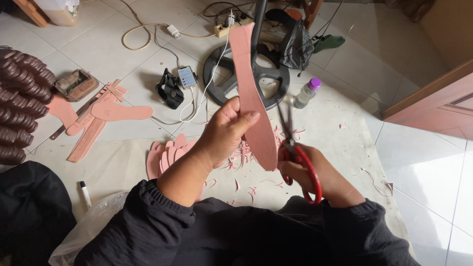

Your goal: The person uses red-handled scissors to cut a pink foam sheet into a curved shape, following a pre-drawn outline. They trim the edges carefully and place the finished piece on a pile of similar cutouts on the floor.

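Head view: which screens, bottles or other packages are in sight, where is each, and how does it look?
Phone: on the floor tiles beyond the left hand, lit bluish screen, cable attached.
Small bottle: beside the round black stand base, clear, purple cap.
Plastic container: top left corner, translucent, yellowish contents.

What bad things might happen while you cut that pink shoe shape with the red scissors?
1. The left hand grips the pink sole piece close beside the scissors in the right hand, so the blades might nick a finger.
2. The long piece stands up unsupported; it may bend and spoil the cut.
3. Pink scraps litter the sheet below and might be slippery.
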Demonstrator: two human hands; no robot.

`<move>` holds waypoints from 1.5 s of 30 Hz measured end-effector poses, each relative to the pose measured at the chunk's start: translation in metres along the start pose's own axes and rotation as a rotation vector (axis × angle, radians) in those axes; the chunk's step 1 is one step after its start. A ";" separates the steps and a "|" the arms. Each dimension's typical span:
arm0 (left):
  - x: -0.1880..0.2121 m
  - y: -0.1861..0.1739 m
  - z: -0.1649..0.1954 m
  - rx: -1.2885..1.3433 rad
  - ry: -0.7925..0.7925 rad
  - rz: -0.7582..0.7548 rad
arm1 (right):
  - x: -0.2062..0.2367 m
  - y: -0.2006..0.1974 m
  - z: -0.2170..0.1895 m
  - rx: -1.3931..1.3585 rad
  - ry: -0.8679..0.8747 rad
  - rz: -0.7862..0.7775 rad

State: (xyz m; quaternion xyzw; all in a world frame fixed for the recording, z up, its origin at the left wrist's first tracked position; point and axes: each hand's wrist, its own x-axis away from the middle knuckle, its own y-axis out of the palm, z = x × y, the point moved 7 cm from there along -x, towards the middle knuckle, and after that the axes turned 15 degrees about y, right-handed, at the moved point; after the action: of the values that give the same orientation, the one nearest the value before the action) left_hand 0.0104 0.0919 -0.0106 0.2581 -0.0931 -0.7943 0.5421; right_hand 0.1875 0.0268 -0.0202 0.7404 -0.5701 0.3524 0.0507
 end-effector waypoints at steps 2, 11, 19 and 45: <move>0.003 0.006 -0.004 -0.053 -0.018 -0.046 | 0.003 0.006 0.001 0.090 0.060 0.002; 0.005 0.004 -0.008 -0.056 -0.073 -0.020 | 0.013 0.012 -0.010 0.217 0.040 0.031; 0.007 0.005 -0.006 -0.077 -0.119 0.028 | 0.009 0.014 -0.007 0.209 -0.018 -0.007; 0.009 0.000 -0.017 -0.072 -0.185 0.101 | -0.006 0.011 0.015 0.197 0.038 0.078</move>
State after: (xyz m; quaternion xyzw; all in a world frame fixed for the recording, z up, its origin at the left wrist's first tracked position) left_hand 0.0166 0.0856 -0.0282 0.1590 -0.1269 -0.7892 0.5795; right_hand 0.1841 0.0209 -0.0380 0.7121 -0.5601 0.4226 -0.0251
